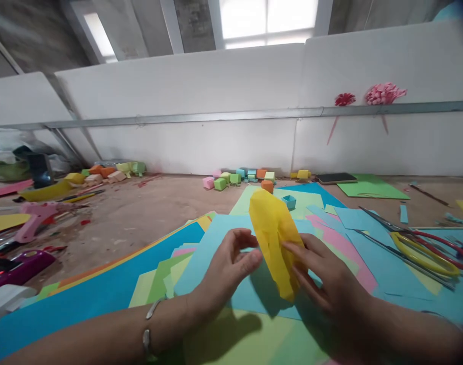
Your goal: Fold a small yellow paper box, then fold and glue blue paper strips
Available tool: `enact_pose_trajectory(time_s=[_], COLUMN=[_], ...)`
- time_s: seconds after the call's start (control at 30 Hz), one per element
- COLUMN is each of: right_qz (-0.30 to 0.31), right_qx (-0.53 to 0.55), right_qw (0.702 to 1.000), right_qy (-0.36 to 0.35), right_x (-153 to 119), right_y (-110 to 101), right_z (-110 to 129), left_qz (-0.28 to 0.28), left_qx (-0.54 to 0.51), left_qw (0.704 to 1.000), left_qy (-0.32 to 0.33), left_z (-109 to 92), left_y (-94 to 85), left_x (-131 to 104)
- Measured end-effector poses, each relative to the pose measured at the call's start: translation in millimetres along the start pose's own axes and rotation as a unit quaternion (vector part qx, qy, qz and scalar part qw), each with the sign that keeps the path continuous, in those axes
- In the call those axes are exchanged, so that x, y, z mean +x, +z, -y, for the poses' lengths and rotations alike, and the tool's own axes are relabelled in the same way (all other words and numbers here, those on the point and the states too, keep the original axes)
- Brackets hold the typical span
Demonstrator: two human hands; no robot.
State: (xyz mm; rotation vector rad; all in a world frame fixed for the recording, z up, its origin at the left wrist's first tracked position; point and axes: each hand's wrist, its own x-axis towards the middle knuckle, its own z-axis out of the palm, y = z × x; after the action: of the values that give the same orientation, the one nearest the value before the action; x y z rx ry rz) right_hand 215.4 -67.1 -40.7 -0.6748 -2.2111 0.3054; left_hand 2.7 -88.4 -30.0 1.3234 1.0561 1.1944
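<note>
A creased piece of yellow paper [271, 238] stands tilted above the sheets, its edges bent. My right hand [324, 274] pinches it along the right side, with the fingers in front of the paper. Just left of it is my left hand [233, 258], thumb and fingers curved apart with nothing between them. The left fingertips come close to the paper's left edge; whether they touch it I cannot tell. Under both hands lies a light blue sheet [201, 258] on a stack of coloured paper.
Scissors with yellow handles [425, 253] and red-handled scissors [448, 248] lie at right. A pink glue gun [36, 218] and a purple tool [22, 268] are at left. Several small paper boxes [235, 178] line the back, near a black phone [337, 178]. Behind rises a white panel [178, 142].
</note>
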Motion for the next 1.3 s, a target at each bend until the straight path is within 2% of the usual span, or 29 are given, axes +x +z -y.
enact_pose_trajectory(time_s=[0.07,0.13,0.27,0.33,0.4,0.43,0.53,0.63,0.73,0.97,1.07,1.2,1.3], right_qz=[0.030,0.075,0.142,0.131,0.092,0.068,0.021,0.071,0.121,0.114,0.106,0.100,0.079], right_qx=[0.040,0.074,0.085,0.066,0.060,0.059,0.054,0.073,0.091,0.067,0.048,0.048,0.068], right_qw=[0.999,0.994,0.985,0.989,0.994,0.996,0.992,0.966,0.946,0.958,0.971,0.985,0.988], right_qy=[-0.011,0.003,0.039,0.011,-0.012,-0.002,0.111,0.239,0.286,0.254,0.207,0.129,0.110], right_x=[-2.3,-5.7,-12.4,-13.8,-13.4,-12.5,-7.9,-1.9,2.2,2.3,0.9,-2.0,-2.9], right_y=[4.0,9.1,14.2,11.3,6.0,3.2,-2.3,-2.7,-1.2,0.1,0.7,1.9,2.3], right_z=[3.7,6.9,8.8,7.8,7.4,7.7,10.7,14.4,17.0,19.4,20.1,18.8,17.3], left_qz=[0.084,0.113,0.044,0.044,0.063,0.072,0.098,0.115,0.124,0.111,0.105,0.126,0.128], left_qx=[-0.101,-0.145,-0.145,-0.160,-0.187,-0.198,-0.219,-0.218,-0.206,-0.176,-0.189,-0.216,-0.201], left_qw=[0.991,0.979,0.972,0.964,0.957,0.954,0.952,0.956,0.958,0.964,0.962,0.956,0.960], left_qy=[-0.040,-0.084,-0.181,-0.206,-0.212,-0.211,-0.189,-0.161,-0.154,-0.168,-0.166,-0.156,-0.146], left_z=[1.4,4.1,6.3,3.8,-0.5,-2.9,-7.6,-8.0,-6.9,-5.6,-2.1,3.5,5.2], left_y=[4.8,8.5,13.9,16.0,17.5,18.2,20.3,23.4,25.3,19.5,19.4,21.6,21.9], left_x=[-3.4,-6.4,-9.1,-9.5,-10.1,-10.4,-11.8,-14.9,-20.0,-27.8,-27.8,-27.2,-27.2])
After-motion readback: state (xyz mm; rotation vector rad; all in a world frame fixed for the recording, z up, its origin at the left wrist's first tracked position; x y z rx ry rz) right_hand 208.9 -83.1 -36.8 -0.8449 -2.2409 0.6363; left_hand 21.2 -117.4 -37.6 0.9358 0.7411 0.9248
